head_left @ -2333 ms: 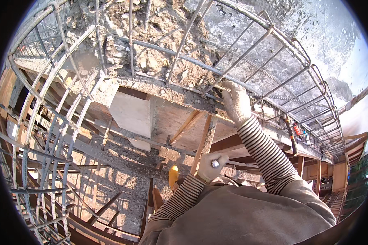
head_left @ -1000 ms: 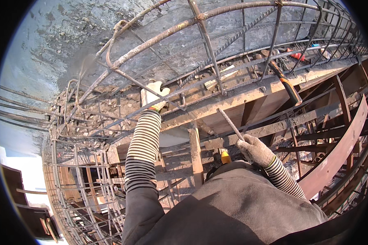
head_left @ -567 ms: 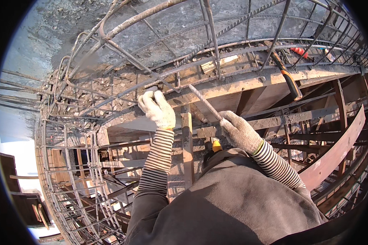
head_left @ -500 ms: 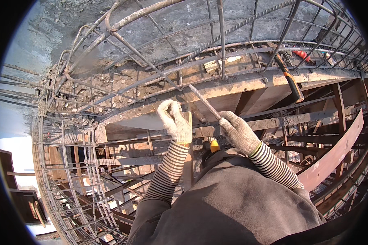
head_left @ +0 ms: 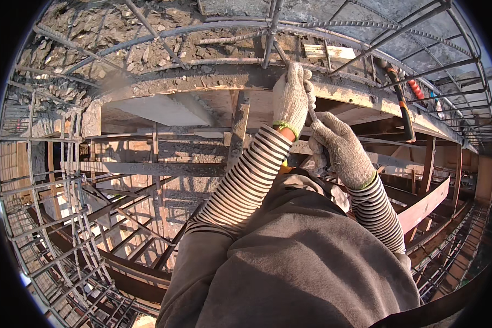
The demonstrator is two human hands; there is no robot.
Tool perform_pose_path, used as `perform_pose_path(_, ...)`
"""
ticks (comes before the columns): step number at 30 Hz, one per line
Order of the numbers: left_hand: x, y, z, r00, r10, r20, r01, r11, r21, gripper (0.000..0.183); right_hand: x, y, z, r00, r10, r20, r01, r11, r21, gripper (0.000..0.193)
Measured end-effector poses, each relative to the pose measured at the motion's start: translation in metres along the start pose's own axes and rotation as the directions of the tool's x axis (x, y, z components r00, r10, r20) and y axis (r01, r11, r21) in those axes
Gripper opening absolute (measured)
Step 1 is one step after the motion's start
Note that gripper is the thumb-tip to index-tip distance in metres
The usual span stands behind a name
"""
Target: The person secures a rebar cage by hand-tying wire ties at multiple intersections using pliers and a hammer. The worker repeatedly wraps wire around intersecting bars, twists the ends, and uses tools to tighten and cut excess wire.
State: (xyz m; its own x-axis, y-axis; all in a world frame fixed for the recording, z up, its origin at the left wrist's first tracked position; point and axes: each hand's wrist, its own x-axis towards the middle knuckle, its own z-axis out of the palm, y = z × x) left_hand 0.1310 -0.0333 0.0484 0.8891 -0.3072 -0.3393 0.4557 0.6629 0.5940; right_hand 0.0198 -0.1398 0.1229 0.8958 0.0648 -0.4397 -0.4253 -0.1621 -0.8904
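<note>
A thin grey metal rod [head_left: 311, 113] runs between my two hands, both in knitted white gloves. My left hand [head_left: 293, 99] is closed around its upper part, over the edge of the timber form. Lower and to the right, my right hand [head_left: 341, 150] is closed about the lower part, its fingers curled. Most of the rod is hidden by the gloves. Just above my left hand, a short slanting bar [head_left: 281, 52] shows against the rebar; whether it is the rod's tip I cannot tell.
Curved rebar [head_left: 229, 61] crosses above the timber edge [head_left: 202, 83], with rubble behind. A tool with a black and orange handle [head_left: 404, 109] hangs over that edge, near a red ridged object [head_left: 415, 89]. A wood scrap [head_left: 329, 52] lies among the bars. A rebar cage [head_left: 54, 186] stands left.
My left hand has moved right and up and has taken hold of the rod. My right hand has shifted slightly right. The view has also turned, so the surroundings appear shifted.
</note>
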Motion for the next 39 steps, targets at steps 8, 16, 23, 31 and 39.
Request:
perform_pose_path(8, -0.003, 0.002, 0.0, 0.991, -0.131, 0.021, 0.132, 0.99, -0.047, 0.053, 0.039, -0.02, 0.018, 0.989, 0.111, -0.098, -0.103, 0.991, 0.085, 0.025)
perform_pose_path(16, -0.028, -0.02, -0.013, 0.995, 0.065, 0.08, -0.081, 0.97, 0.229, 0.059, 0.045, -0.019, 0.027, 0.964, 0.227, -0.136, -0.182, 0.942, 0.283, 0.026)
perform_pose_path(23, -0.032, -0.021, -0.02, 0.973, 0.217, 0.075, -0.23, 0.916, 0.327, 0.046, 0.044, -0.006, 0.026, 0.965, 0.224, -0.135, -0.18, 0.942, 0.282, 0.028)
perform_pose_path(31, 0.032, 0.124, -0.081, 0.252, 0.694, 0.675, -0.347, -0.586, 0.732, 0.014, 0.049, -0.002, 0.025, 0.974, 0.178, -0.138, -0.158, 0.977, 0.143, 0.041)
perform_pose_path(39, 0.091, 0.206, -0.061, 0.826, 0.404, 0.393, -0.135, -0.535, 0.834, 0.034, 0.05, -0.005, 0.019, 0.995, -0.006, -0.101, -0.012, 0.984, -0.18, 0.035)
